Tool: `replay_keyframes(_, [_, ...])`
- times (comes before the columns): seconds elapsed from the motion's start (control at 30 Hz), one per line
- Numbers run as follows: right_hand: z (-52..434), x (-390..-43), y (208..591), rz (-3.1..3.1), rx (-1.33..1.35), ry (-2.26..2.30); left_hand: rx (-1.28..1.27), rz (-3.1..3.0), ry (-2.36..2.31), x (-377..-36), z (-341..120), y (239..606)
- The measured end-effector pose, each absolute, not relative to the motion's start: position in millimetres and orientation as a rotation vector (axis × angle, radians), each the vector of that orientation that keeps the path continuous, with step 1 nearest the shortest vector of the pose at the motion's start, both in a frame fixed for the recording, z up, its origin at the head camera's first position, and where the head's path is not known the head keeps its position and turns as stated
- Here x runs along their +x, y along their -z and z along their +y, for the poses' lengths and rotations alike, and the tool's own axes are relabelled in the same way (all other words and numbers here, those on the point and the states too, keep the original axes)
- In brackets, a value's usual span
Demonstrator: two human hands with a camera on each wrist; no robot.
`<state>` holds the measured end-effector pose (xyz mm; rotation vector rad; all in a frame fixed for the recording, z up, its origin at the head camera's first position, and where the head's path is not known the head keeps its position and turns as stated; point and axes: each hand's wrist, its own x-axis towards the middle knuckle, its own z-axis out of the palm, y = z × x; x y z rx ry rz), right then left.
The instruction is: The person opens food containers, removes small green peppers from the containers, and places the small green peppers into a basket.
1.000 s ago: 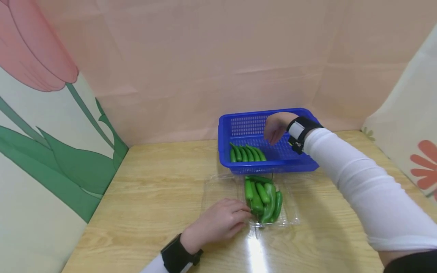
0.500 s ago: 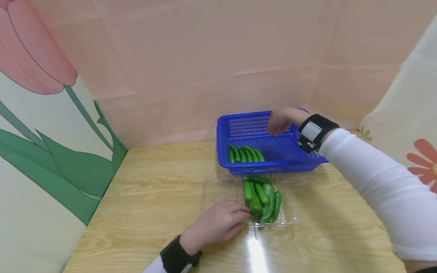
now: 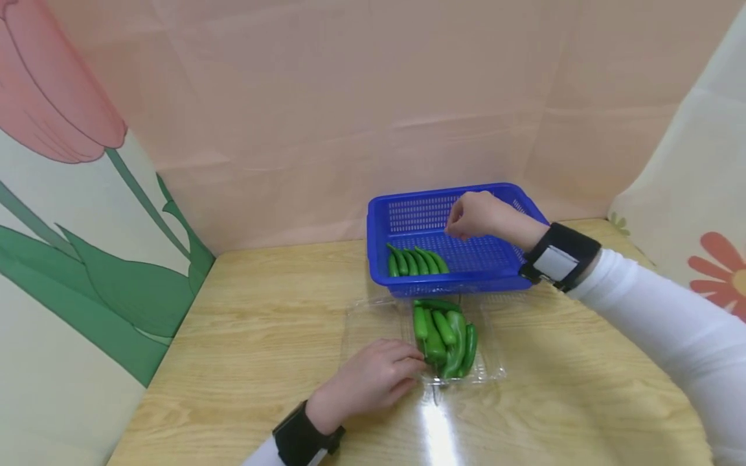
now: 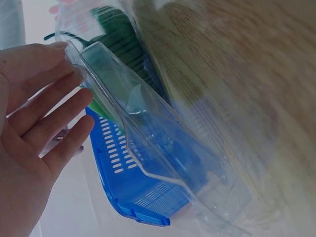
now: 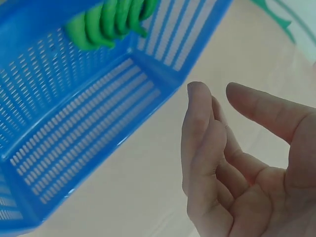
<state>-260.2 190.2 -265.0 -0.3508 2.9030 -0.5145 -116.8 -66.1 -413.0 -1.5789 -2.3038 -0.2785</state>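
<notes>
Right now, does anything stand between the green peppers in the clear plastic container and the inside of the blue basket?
Yes. The near wall of the blue basket rises behind the green peppers, and the empty right hand is over the basket.

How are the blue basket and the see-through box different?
The blue basket is solid-coloured with slots; the see-through box is clear plastic. The basket's peppers lie side by side in a row, while the box's peppers are heaped. The basket stands farther away, the box nearer. Both hold green peppers.
</notes>
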Motion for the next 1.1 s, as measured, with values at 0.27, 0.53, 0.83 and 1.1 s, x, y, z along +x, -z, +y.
replay_keyframes(0.27, [178.9, -223.6, 271.0, 2.933, -0.453, 0.457, -1.566, -2.308, 0.286, -116.2, -67.3, 412.6])
replay_keyframes(0.53, [174.5, -200.0, 282.9, 2.938, -0.529, 0.469, -1.565, -2.302, 0.278, -116.5, -68.5, 412.6])
replay_keyframes(0.83, [168.2, -186.3, 307.9, 2.868, -0.544, 0.456, -1.560, -2.317, 0.291, -115.7, -69.1, 412.1])
replay_keyframes(1.1, [165.6, -182.2, 326.6, 2.852, -0.509, 0.426, -1.565, -2.303, 0.268, -116.7, -68.8, 412.0])
